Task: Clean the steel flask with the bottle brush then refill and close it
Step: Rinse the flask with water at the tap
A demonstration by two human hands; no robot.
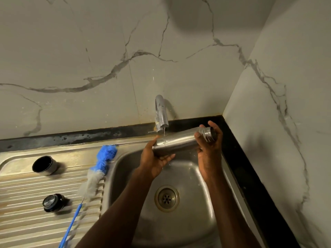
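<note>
1. Steel flask (pixel 176 141) lies nearly horizontal over the sink (pixel 180 221), mouth end to the right, base to the left. Thin stream from the tap (pixel 161 113) lands on its outer wall near the base, so prob. rinsing the outside, not filling: water isn't going into the mouth.
2. Left hand (pixel 154 161) grips the base end, palm up, fingers curled under and round the body, thumb over the top by the stream. Forearm comes up from bottom centre.
3. Right hand (pixel 208 149) grips the neck, thumb and fingers wrapped round the threaded part. Wrist bent back, palm facing left. Holding both ends likely lets the flask be rolled under the water.
4. Brush (pixel 100 165) lies on the drainer (pixel 26 221), blue head up by the sink's back-left corner, handle running toward the near edge; parked within reach, neither hand on it.
5. Cup lid (pixel 44 165) and stopper (pixel 54 202) sit apart on the drainer, left of the brush; off the flask, so closing not yet done.
6. Judgement: at rinse stage; refill and closing remain. Can't tell if the inside is clean.
</note>
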